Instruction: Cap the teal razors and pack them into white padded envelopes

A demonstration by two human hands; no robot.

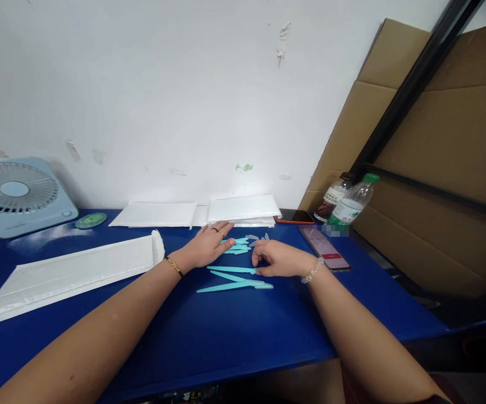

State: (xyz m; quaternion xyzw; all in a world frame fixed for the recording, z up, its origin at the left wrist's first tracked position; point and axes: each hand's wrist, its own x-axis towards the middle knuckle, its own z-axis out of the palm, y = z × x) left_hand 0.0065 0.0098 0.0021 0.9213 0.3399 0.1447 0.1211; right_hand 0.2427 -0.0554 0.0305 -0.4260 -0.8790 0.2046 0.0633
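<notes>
My left hand [210,242] lies with its fingers stretched out over a small bunch of turquoise eyebrow razors [238,250], partly hiding them. My right hand [283,259] is curled, its thumb and fingertips at the right end of one turquoise eyebrow razor [230,269] on the table. Just nearer to me, two more razors [226,288] lie crossed, their pale blade ends pointing right. Beyond my right hand are several small clear plastic pieces [267,236], partly hidden by its fingers.
White padded envelopes [154,214] lie along the wall, and a long one [83,275] lies at left. A blue fan [24,196] and a green disc [91,220] stand farther left. Two phones [325,247] [296,217] and two bottles [350,205] are at right on the blue table [226,336].
</notes>
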